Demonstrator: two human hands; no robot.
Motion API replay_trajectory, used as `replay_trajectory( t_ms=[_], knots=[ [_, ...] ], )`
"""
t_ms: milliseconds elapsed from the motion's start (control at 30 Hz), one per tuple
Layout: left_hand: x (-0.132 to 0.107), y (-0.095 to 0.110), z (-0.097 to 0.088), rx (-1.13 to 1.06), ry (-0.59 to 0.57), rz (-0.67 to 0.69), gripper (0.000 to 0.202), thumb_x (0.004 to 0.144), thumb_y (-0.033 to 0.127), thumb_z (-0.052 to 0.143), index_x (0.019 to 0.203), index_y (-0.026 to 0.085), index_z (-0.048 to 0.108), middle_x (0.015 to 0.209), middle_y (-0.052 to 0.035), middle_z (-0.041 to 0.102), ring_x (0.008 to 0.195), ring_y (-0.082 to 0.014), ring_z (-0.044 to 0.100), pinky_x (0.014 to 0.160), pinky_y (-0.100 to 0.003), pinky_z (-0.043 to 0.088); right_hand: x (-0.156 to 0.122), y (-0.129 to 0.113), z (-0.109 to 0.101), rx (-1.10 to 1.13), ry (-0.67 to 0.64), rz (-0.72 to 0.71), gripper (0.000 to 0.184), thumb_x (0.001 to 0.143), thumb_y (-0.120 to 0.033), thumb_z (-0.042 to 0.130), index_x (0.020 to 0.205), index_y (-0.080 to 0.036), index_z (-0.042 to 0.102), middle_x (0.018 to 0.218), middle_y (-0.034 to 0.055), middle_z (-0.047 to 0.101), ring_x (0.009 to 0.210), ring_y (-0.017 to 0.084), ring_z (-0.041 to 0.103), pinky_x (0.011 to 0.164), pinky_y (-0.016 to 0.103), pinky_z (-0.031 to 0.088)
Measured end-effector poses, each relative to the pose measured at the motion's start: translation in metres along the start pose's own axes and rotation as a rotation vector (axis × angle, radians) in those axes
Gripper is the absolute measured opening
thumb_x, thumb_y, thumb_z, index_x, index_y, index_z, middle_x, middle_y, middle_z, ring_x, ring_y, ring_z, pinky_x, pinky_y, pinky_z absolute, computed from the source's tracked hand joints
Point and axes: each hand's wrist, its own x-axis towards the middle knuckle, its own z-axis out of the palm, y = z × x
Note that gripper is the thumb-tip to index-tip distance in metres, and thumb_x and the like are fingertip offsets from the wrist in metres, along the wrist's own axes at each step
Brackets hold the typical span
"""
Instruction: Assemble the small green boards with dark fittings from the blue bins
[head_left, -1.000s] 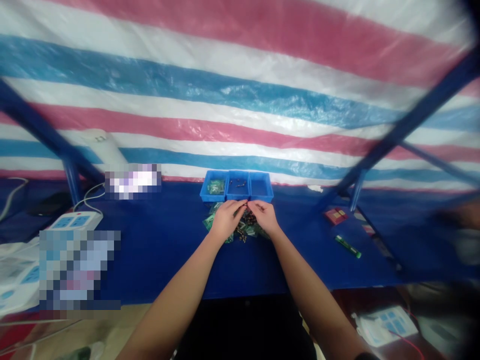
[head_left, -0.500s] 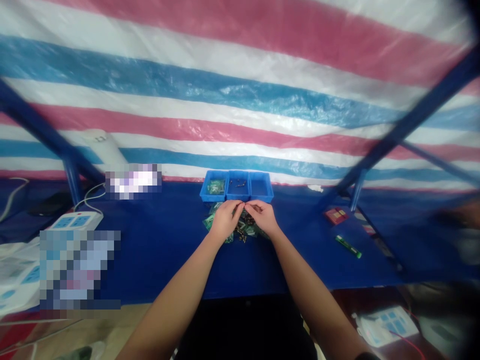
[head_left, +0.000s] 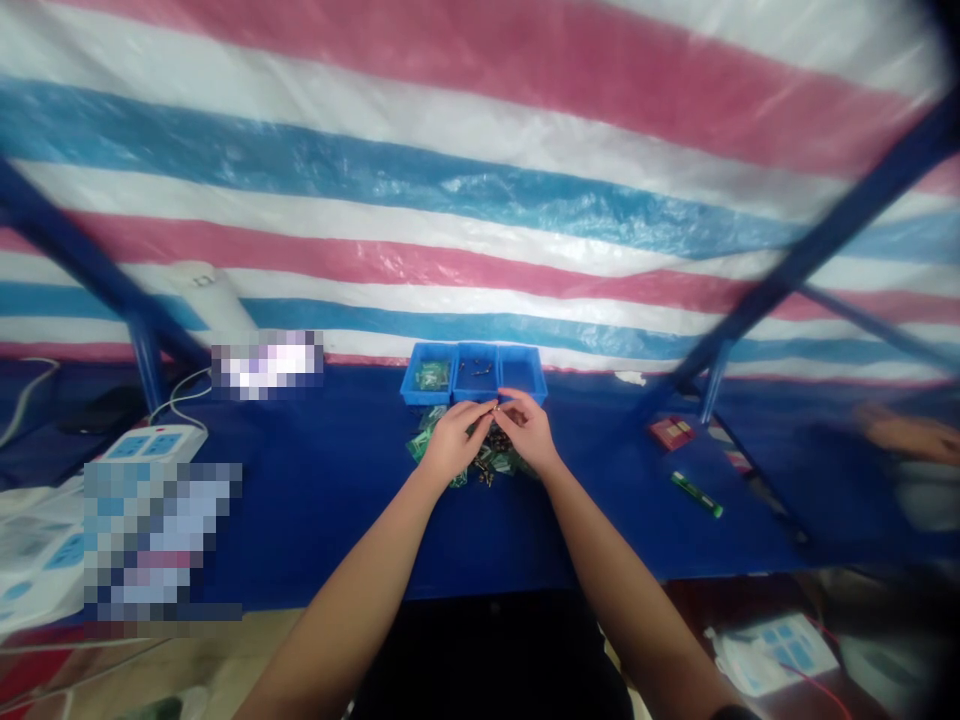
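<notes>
On the blue table (head_left: 337, 520), just in front of the person, both hands work close together above a heap (head_left: 491, 462) of green packets and small brass and dark metal bits. The left hand (head_left: 454, 440) is pinched nearly shut, its thumb and forefinger closed on a tiny metal piece (head_left: 493, 407), too small to make out clearly. The right hand (head_left: 529, 430) is half closed, its fingers (head_left: 510, 403) curled in just beside the piece; whether they have hold of it cannot be told. The piece sits between the hands, just above the heap and near the front of a blue tray (head_left: 472, 374) with three compartments. Green bits lie in the left compartment, small dark screws in the middle one. Off to the right lie a red box (head_left: 672, 432) and a green marker (head_left: 697, 494), while a white power strip (head_left: 150, 445) sits to the left. At the far right, a co-worker's blurred hand (head_left: 907, 436) rests apart from all this
</notes>
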Motion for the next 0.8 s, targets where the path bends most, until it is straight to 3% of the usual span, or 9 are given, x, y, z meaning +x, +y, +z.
replay_trajectory(
  t_ms=[67, 200, 567, 800],
  knots=[
    [0.0, -0.001, 0.0, 0.006, -0.002, 0.0, 0.028, 0.095, 0.029, 0.049, 0.118, 0.023, 0.063, 0.102, -0.0074, 0.068, 0.095, -0.0192, 0.064, 0.086, -0.036, 0.053, -0.001, -0.002, 0.001, -0.03, -0.01, -0.037, 0.031, 0.082, -0.038, 0.065, 0.108, -0.023, 0.07, 0.092, 0.004, 0.071, 0.073, 0.016, 0.063, 0.07, 0.029, 0.053],
    [0.0, -0.002, 0.001, 0.023, -0.025, -0.027, 0.026, 0.095, 0.031, 0.049, 0.114, 0.022, 0.063, 0.099, -0.0072, 0.068, 0.092, -0.0193, 0.064, 0.084, -0.036, 0.053, -0.003, -0.006, 0.001, -0.096, -0.007, -0.068, 0.024, 0.084, -0.037, 0.063, 0.1, -0.023, 0.074, 0.099, 0.0057, 0.072, 0.076, 0.017, 0.064, 0.071, 0.03, 0.053],
    [0.001, 0.002, 0.0, 0.085, -0.026, -0.086, 0.02, 0.094, 0.033, 0.049, 0.099, 0.02, 0.063, 0.095, -0.0053, 0.069, 0.087, -0.0185, 0.064, 0.081, -0.032, 0.05, -0.003, -0.013, -0.001, -0.102, 0.013, 0.024, 0.029, 0.081, -0.039, 0.065, 0.098, -0.018, 0.074, 0.089, 0.0066, 0.074, 0.07, 0.017, 0.065, 0.068, 0.03, 0.054],
    [0.0, 0.002, -0.002, 0.127, -0.007, -0.117, 0.023, 0.094, 0.035, 0.047, 0.088, 0.02, 0.062, 0.083, -0.004, 0.067, 0.078, -0.0175, 0.063, 0.074, -0.03, 0.048, 0.004, 0.001, -0.002, -0.158, 0.038, 0.099, 0.026, 0.08, -0.039, 0.065, 0.091, -0.017, 0.074, 0.076, 0.0044, 0.072, 0.064, 0.017, 0.063, 0.065, 0.03, 0.052]
  ],
)
